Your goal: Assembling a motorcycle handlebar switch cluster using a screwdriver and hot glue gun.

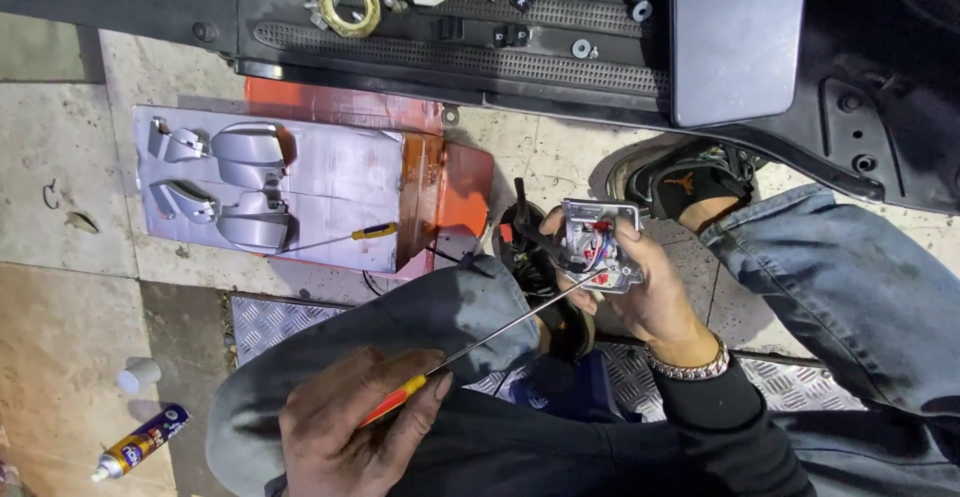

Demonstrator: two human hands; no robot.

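Grey open switch housing (600, 245) with coloured wires inside, right fingers (640, 257) gripping it, left fingers (400, 412) pinching screwdriver (470, 349).

A long screwdriver (480, 342) with a red-and-yellow handle and thin steel shaft slants up to the right, its tip touching a small grey switch module (598, 245) (red, blue and white wires show inside), which is held upright above the knees.

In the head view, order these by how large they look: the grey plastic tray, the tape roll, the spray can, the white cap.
1. Grey plastic tray
2. Spray can
3. Tape roll
4. White cap
Can and roll look close; distance from the camera makes that pair unsure.
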